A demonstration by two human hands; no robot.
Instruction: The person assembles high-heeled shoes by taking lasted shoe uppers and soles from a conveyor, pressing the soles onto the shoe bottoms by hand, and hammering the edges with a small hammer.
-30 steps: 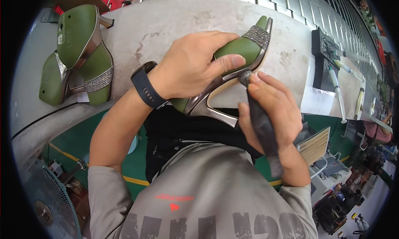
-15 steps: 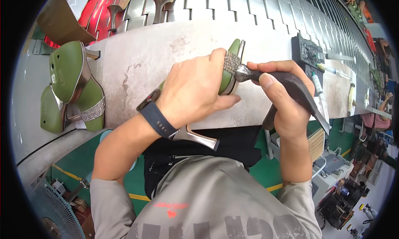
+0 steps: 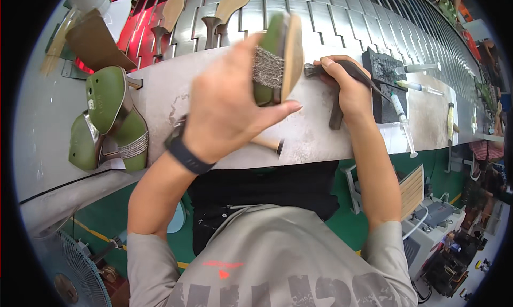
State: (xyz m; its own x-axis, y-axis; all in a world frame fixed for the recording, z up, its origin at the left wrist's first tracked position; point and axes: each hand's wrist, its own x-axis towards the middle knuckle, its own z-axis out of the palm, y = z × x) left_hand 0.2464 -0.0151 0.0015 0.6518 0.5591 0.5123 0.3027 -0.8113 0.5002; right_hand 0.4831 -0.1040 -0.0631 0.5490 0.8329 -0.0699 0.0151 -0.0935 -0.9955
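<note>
My left hand (image 3: 227, 96), a little blurred, is wrapped round a green high-heeled sandal (image 3: 268, 69) with a sparkling strap. The sandal is lifted and tipped on its side, its tan sole facing right and its heel showing below my wrist. To the right, my right hand (image 3: 350, 85) is closed round the head of a dark shoemaker's hammer (image 3: 335, 114), whose handle hangs downward. The hammer's rounded metal face points at the sandal with a gap between them. On the left, more green sandals (image 3: 109, 101) with the same strap lie stacked together.
Behind the worktop (image 3: 165, 98) runs a slatted metal conveyor (image 3: 294, 13) carrying tan soles with heels (image 3: 232, 5). At the right lie a black block (image 3: 382, 69), several syringes (image 3: 399, 109) and a yellow-handled tool (image 3: 450, 117). A fan (image 3: 75, 275) stands lower left.
My left hand has raised the sandal and turned its sole to the right. My right hand has drawn the hammer off the strap, slightly up and away, its handle now pointing down.
</note>
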